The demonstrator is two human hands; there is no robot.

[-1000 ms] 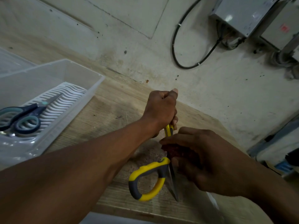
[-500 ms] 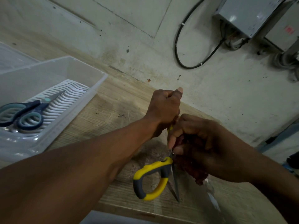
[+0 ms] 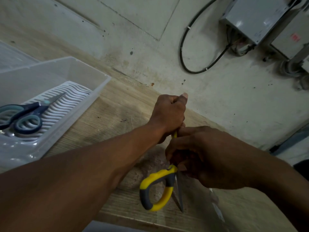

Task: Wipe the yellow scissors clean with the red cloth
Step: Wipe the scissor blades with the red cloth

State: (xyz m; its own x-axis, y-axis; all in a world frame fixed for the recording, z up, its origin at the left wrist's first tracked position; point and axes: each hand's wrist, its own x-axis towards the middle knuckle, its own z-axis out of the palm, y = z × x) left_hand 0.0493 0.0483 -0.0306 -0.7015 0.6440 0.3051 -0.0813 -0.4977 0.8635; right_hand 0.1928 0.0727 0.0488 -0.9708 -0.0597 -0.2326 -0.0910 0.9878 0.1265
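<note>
The yellow scissors point(image 3: 157, 190) hang spread apart over the wooden table, one yellow-and-grey handle loop low and a dark blade point(image 3: 179, 196) pointing down beside it. My left hand point(image 3: 168, 114) grips the other handle in a fist, a sliver of yellow showing below it. My right hand point(image 3: 205, 156) is curled round the scissors near the pivot. The red cloth is almost wholly hidden inside that hand; only a dark patch shows between the fingers.
A clear plastic bin point(image 3: 93, 96) with a white slotted rack stands at the left, holding blue scissors point(image 3: 25, 118). The wall runs close behind the table point(image 3: 108, 118); a black cable point(image 3: 184, 47) and grey boxes point(image 3: 254, 19) hang on it. The table's near edge lies just below the scissors.
My right hand slid up from the blade to the pivot, and the red cloth that hung below it half a second ago is now tucked out of sight. The left hand kept its grip.
</note>
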